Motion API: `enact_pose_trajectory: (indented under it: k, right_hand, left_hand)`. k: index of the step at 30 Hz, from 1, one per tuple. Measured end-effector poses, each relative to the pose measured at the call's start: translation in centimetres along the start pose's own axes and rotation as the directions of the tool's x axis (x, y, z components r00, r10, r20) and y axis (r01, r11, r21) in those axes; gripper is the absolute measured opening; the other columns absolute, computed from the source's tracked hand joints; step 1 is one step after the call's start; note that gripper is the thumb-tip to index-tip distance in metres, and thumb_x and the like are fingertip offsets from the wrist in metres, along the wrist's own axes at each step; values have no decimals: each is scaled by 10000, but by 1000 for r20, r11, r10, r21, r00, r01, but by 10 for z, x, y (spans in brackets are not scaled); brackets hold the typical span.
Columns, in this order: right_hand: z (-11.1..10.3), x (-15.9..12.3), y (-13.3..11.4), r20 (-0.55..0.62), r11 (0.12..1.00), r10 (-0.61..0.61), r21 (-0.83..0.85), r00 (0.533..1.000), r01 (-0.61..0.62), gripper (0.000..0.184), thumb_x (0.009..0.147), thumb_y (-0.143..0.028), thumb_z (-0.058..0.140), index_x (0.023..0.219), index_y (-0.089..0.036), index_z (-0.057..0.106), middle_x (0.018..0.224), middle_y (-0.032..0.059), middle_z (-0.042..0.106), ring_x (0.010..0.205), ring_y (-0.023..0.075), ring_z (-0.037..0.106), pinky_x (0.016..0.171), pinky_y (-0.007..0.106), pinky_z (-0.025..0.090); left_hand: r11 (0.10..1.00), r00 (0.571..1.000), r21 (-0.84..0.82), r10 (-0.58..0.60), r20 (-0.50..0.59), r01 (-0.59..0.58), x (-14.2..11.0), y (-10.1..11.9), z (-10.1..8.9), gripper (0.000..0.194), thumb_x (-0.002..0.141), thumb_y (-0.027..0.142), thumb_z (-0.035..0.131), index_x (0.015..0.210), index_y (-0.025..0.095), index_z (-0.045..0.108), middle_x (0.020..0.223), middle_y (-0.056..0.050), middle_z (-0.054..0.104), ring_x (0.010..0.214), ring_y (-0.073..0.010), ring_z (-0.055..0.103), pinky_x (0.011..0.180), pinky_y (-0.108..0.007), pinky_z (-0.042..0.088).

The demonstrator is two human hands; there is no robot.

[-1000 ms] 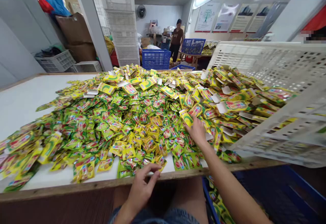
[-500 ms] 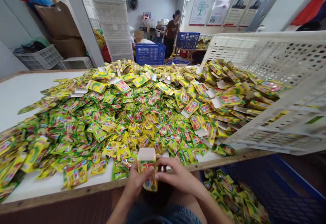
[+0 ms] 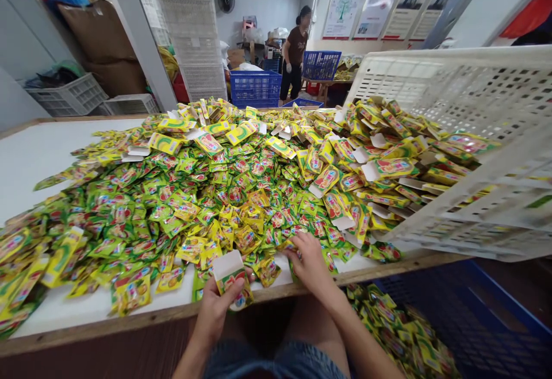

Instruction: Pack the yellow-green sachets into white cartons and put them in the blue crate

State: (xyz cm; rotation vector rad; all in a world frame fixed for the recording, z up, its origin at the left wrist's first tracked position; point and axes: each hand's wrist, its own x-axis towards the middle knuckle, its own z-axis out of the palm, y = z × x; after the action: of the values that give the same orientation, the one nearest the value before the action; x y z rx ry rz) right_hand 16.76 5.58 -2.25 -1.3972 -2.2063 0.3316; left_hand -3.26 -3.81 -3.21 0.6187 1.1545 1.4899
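Note:
My left hand (image 3: 214,305) grips a small open carton (image 3: 232,278), green and yellow with a white flap, at the table's near edge. My right hand (image 3: 308,261) rests on the sachets (image 3: 241,206) at the front of the heap, fingers curled over a few of them. The heap of green and yellow sachets covers most of the white table (image 3: 38,160). Flat unfolded cartons (image 3: 383,169) lie mixed in on the far and right side.
A white slatted crate (image 3: 466,108) lies tipped on the table at right, spilling cartons. A blue crate (image 3: 452,316) with sachets stands below at right. Blue baskets (image 3: 255,87), stacked white crates (image 3: 190,28) and a person (image 3: 296,51) are at the back.
My right hand took a carton from the heap and brought it to my left hand. Now the left hand holds the carton alone and the right hand has gone back onto the sachets.

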Motion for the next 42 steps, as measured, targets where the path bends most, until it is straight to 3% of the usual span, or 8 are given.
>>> enact_pose_trajectory:
  k: [6,15,24,31,33,35,37,42]
  right_hand:
    - [-40,22,30,221,931,-65,-338,973,139,90,789,-137,573,841,-198,613,967,78,577,958,265,460,789,360,338]
    - [-14,36,21,362,853,-178,-407,915,328,296,742,-32,525,984,-196,569,977,81,572,958,257,482,803,356,330]
    - [-20,34,28,291,947,-184,-203,939,248,234,637,-37,623,821,-178,591,979,109,608,995,294,504,854,407,339]
    - [-46,18,29,273,990,-140,41,952,134,177,770,-159,588,946,-184,581,924,49,657,852,206,600,768,321,422]
    - [-53,14,14,207,945,-101,324,973,29,154,818,-261,569,955,-190,578,897,36,649,819,188,600,717,293,446]
    - [-58,12,-6,161,775,-75,630,984,-44,177,849,-327,534,956,-189,562,844,19,631,764,166,597,684,277,459]
    - [-58,12,-26,143,642,-91,765,986,-52,173,857,-338,520,933,-186,554,810,8,610,742,151,585,673,262,460]
    - [-55,16,-50,57,747,-95,664,994,34,96,811,-277,561,848,-189,566,804,7,573,767,148,526,686,246,415]
  left_hand:
    - [992,986,111,-69,155,52,8,0,-7,414,650,323,764,1006,128,684,907,-115,744,836,-257,684,759,-333,530]
    - [976,990,218,-43,135,13,5,5,3,441,645,391,754,1001,138,690,1011,-126,725,951,-289,656,808,-349,515]
    - [944,981,330,-86,175,24,3,22,15,442,635,385,761,999,146,686,1027,-120,712,1005,-287,623,872,-358,469]
    - [948,956,317,-120,267,31,7,18,24,303,690,360,725,875,128,666,757,-83,720,752,-219,658,749,-327,485]
    - [944,959,324,-145,243,60,9,15,34,312,655,362,748,838,127,655,690,-57,700,667,-194,642,692,-308,484]
    - [942,957,323,-172,235,90,10,12,43,339,628,364,764,835,127,642,659,-37,679,610,-174,624,639,-290,475]
    - [944,948,313,-189,258,103,10,11,51,344,616,363,771,827,128,633,644,-22,657,579,-159,608,604,-274,463]
    - [944,934,323,-170,315,63,9,15,53,298,630,336,766,806,138,630,655,-9,633,585,-136,582,586,-245,444]
